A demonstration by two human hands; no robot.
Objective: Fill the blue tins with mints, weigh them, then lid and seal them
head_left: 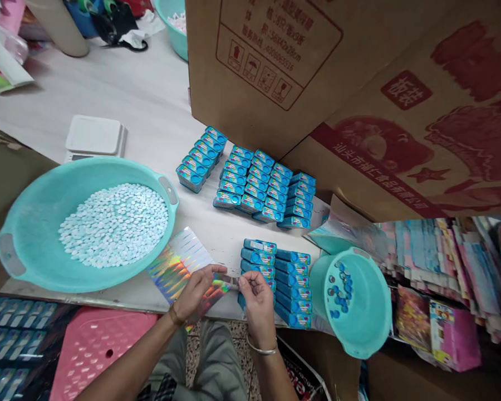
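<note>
Near the table's front edge my left hand [198, 292] and my right hand [254, 292] are close together. Between their fingertips is a small, thin, shiny strip [232, 281], pinched from both sides. Under my left hand lies a rainbow-coloured holographic sheet [183, 259]. Just right of my right hand stand two rows of blue boxes [292, 287]. Several more rows of blue boxes [254, 184] stand farther back. On the left a large teal basin [42, 206] holds many small pale tablets [114, 225].
A teal bucket [378, 306] with small blue round pieces stands at the right. Large cardboard boxes [275, 72] rise behind the blue boxes. A white scale [94, 135] sits behind the basin. A pink stool [102, 340] is below the front edge.
</note>
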